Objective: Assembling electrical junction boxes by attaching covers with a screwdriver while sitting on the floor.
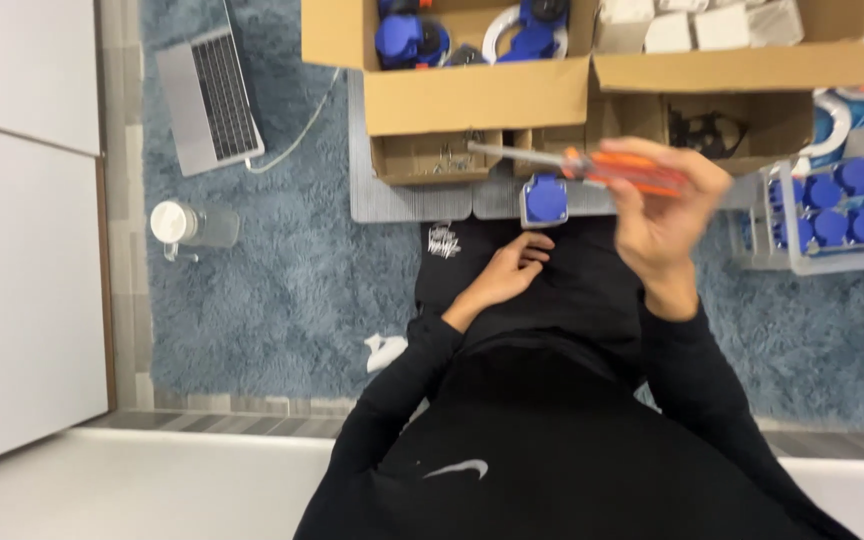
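**Screwdriver raised, blue socket on lap edge**

Blue rug (pixel 282 290) fills the frame's middle. Cardboard boxes (pixel 472 95) run along the top, a clear bin of blue parts (pixel 842 215) sits at right, a laptop (pixel 210 100) at upper left, a jar (pixel 187 224) below it. Your right hand (pixel 664 215), center-right, is closed around an orange screwdriver (pixel 602 168), blurred, tip pointing left. Your left hand (pixel 507 272) rests loosely curled and empty just below the blue socket (pixel 544 198).

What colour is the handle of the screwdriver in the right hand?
Orange, seen in the head view: the screwdriver is held up by the right hand.
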